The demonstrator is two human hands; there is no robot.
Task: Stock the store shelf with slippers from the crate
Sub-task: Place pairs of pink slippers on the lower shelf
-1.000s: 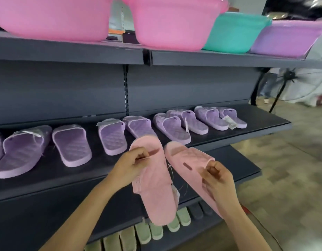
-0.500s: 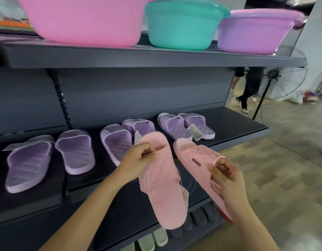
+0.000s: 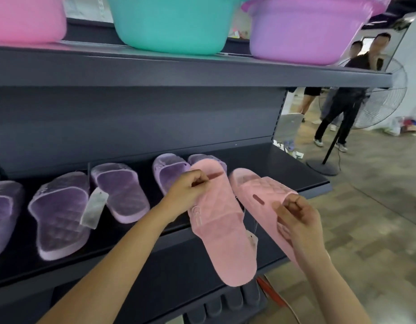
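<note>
I hold a pair of pink slippers in front of the dark middle shelf (image 3: 284,167). My left hand (image 3: 190,190) pinches the strap of the left pink slipper (image 3: 223,230), which hangs toe-up with its heel pointing down. My right hand (image 3: 295,218) grips the strap of the right pink slipper (image 3: 256,190), whose toe reaches over the shelf's front edge. Several purple slippers (image 3: 120,192) lie in a row on the shelf to the left, one with a paper tag (image 3: 93,208). The crate is not in view.
The upper shelf carries a pink basin (image 3: 27,17), a teal basin (image 3: 174,22) and a purple basin (image 3: 302,29). Dark slippers (image 3: 225,302) sit on a lower shelf. At the right, two people (image 3: 342,99) stand by a floor fan (image 3: 375,99) on tiled floor.
My view has shifted right along the shelf, toward its bare right end. Both hands keep their hold on the pink slippers, now closer to the shelf. The two people at the right have come into view.
</note>
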